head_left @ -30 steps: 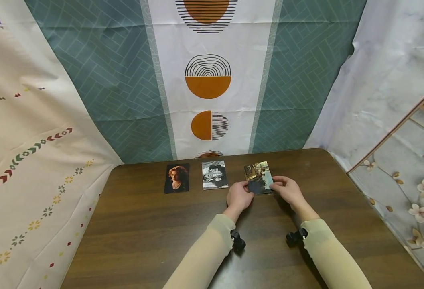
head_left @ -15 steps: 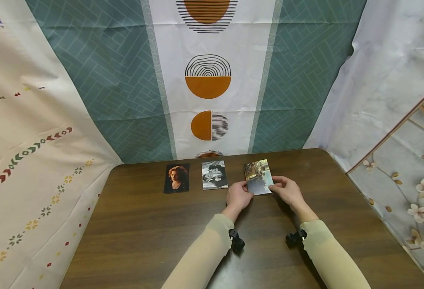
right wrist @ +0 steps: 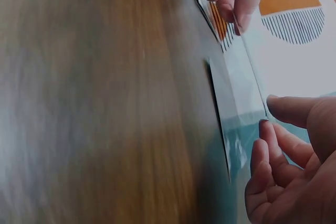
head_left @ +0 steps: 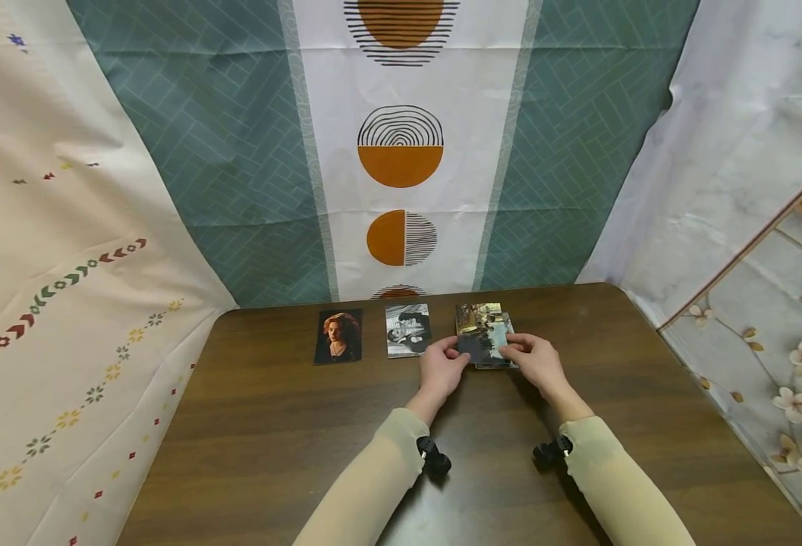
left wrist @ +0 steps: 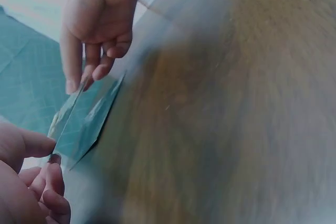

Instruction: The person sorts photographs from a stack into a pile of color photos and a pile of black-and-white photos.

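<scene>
Both hands pinch a colourful photo card [head_left: 480, 327] between thumb and fingertips, the left hand [head_left: 439, 375] at its left edge and the right hand [head_left: 539, 369] at its right. A second card [right wrist: 227, 124] lies on the table beneath it, mostly covered in the head view. From the left wrist, the held card [left wrist: 66, 116] appears tilted and raised, with a gap above the lower card [left wrist: 100, 121]. To the left lie a black-and-white photo card [head_left: 408, 331] and a dark portrait card [head_left: 338, 337], neither of them held.
The cards are in a row near the back edge of the brown wooden table [head_left: 291, 440]. A teal and white patterned cloth [head_left: 250, 152] hangs behind it, with pale cloths along both sides. Each sleeve cuff carries a small black camera [head_left: 435, 460].
The pinched card has been lifted and shifted slightly left, exposing the right and bottom edges of the card beneath. Both hands moved left with it. The two other cards stay put.
</scene>
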Motion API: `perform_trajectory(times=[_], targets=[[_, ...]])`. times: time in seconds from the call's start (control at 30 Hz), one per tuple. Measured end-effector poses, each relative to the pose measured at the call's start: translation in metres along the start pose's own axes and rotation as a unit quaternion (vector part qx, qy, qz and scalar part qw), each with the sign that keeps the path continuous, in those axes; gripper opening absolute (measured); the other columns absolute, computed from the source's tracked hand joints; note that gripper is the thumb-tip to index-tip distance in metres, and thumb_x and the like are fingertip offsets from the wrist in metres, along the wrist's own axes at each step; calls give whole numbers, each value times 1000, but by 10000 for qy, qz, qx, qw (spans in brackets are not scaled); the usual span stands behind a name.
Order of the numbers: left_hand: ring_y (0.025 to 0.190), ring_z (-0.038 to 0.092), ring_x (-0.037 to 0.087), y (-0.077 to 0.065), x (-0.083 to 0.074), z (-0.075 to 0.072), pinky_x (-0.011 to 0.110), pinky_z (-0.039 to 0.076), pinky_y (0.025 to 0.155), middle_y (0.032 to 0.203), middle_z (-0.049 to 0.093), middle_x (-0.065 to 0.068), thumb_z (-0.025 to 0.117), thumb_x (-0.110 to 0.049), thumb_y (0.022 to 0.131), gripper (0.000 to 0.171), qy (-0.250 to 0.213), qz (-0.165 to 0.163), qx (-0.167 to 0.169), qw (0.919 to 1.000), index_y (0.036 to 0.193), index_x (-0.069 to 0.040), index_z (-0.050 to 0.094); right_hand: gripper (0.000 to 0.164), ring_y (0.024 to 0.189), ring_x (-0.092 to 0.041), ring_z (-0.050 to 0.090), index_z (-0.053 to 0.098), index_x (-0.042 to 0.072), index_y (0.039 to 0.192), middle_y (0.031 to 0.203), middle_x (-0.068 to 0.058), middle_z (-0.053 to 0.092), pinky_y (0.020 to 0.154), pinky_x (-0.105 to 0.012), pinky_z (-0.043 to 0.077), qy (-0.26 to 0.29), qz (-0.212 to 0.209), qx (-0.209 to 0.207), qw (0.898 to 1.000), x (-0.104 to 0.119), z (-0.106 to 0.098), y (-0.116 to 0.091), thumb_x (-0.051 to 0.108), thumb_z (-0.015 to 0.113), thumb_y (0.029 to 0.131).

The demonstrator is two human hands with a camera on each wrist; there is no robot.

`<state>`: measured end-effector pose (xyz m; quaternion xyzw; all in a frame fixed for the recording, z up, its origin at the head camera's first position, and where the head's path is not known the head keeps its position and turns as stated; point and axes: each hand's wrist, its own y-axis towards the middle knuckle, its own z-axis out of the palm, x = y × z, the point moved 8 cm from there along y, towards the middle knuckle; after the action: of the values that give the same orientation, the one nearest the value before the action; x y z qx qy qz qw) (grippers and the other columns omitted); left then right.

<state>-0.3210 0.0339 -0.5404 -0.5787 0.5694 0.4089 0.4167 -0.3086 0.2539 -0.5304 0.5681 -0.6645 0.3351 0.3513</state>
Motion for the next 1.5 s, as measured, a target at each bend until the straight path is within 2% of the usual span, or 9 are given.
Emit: perform_trajectory(times=[0.13,0.43,0.63,0.73,0.97,1.2,1.3,1.5], targets=[[77,58,10,0,2,-18,33,52,78,85,65,-3,81,-12,94,41,-42,19,-30,10000,134,-4,74,47,113,-34,67,69,1,141,124,-19,73,80,-32,52,34,-30,95,9999,5,14,1,27,75,102],[83,61,15,-3,7,-64,40,53,83,90,66,0,80,-15,96,42,184,132,-98,9997,137,-6,73,44,111,-33,68,70,2,138,119,-16,75,82,-38,54,-78,-315,230,9992,29,53,0,25,76,101],[65,54,11,-2,14,-96,34,48,71,91,65,1,80,-14,96,44,267,296,-235,9989,138,-4,72,42,108,-33,69,72,0,135,114,-15,75,94,-50,54,-11,-440,259,9987,49,83,1,21,77,99],[61,50,10,0,19,-115,31,45,67,91,66,3,81,-14,95,45,339,418,-327,9980,137,-2,72,42,106,-32,69,72,0,134,112,-14,75,94,-51,54,-65,-544,313,9980,61,100,2,21,77,99],[65,48,13,1,32,-160,32,42,66,93,64,5,81,-14,95,47,564,455,-462,9963,138,1,70,42,99,-27,70,74,2,134,107,-8,77,91,-49,55,-228,-931,387,9946,93,139,5,18,81,96],[74,52,15,3,51,-206,34,44,72,95,63,5,82,-15,94,46,1104,423,-888,9890,135,2,72,45,102,-27,73,72,3,137,111,-10,77,92,-46,57,-345,-1391,658,9875,127,182,5,15,81,95],[76,52,19,2,56,-221,37,44,73,96,63,7,82,-15,93,47,1215,395,-974,9870,136,3,71,47,105,-28,73,71,2,138,114,-11,76,94,-46,57,-422,-1466,816,9849,138,198,5,15,82,94],[85,56,27,3,66,-244,43,46,81,98,63,10,82,-19,93,51,1508,343,-1146,9813,138,3,69,55,113,-29,70,67,5,145,121,-10,74,96,-48,55,-1085,-1514,1084,9765,156,228,8,21,82,94]])
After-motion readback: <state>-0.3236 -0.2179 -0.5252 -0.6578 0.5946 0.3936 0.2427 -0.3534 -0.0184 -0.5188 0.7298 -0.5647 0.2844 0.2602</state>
